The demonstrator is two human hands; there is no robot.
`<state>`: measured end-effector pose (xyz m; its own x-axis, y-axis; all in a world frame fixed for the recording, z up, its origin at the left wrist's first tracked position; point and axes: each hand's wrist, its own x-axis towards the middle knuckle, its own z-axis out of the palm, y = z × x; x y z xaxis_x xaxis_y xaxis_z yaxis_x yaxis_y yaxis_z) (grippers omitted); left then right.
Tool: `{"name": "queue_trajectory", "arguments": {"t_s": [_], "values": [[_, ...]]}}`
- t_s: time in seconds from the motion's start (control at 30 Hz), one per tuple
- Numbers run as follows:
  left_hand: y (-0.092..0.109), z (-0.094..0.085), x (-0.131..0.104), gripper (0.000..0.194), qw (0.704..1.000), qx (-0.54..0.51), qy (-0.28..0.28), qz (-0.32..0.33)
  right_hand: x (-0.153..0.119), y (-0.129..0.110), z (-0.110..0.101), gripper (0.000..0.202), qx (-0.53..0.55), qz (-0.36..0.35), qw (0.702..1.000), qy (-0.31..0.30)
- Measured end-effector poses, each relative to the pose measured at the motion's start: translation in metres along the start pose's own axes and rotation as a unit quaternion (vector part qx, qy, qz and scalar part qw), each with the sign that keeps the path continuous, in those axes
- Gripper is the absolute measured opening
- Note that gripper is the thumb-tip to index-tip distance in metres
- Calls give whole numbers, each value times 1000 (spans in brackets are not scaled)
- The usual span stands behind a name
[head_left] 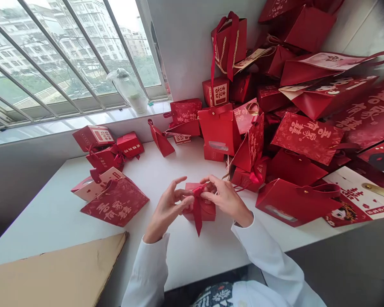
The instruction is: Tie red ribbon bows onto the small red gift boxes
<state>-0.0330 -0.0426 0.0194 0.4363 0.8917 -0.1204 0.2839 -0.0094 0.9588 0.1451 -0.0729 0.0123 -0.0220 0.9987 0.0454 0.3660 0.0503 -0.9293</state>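
A small red gift box sits on the white table in front of me. A red ribbon is on its top, one tail hanging down the near side. My left hand pinches the ribbon from the left with thumb and fingertips, its index finger raised. From the right, my right hand has its thumb and fingers closed on the ribbon at the knot. The fingers partly cover the knot, so its exact form is hard to see.
Red gift bags and boxes are heaped on the right, among them a windowed bag. At left lie a patterned red bag and several small boxes. A cardboard sheet covers the near-left corner. Behind is a barred window with a plastic-wrapped container.
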Motion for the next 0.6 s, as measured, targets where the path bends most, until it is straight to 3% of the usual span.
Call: {"name": "queue_trajectory", "arguments": {"t_s": [0.07, 0.17, 0.23, 0.33, 0.4, 0.6], "values": [[-1, 8, -4, 64, 997, 51, 46, 23, -1, -3, 2, 21, 4, 9, 1000, 9], [-3, 20, -5, 54, 985, 104, 124, 58, -1, -13, 0, 27, -6, 24, 999, 26], [-4, 24, -6, 48, 981, 111, 143, 72, 3, -21, -5, 29, -34, 28, 998, 40], [-4, 26, -7, 48, 983, 103, 123, 83, 23, -28, -15, 31, -102, 15, 994, 47], [-5, 24, -7, 44, 987, 91, 99, 90, 41, -28, -21, 30, -112, 6, 993, 18], [-16, 16, 1, 14, 989, 76, 52, 115, 70, -29, -32, 27, 61, 119, 984, -119]]}}
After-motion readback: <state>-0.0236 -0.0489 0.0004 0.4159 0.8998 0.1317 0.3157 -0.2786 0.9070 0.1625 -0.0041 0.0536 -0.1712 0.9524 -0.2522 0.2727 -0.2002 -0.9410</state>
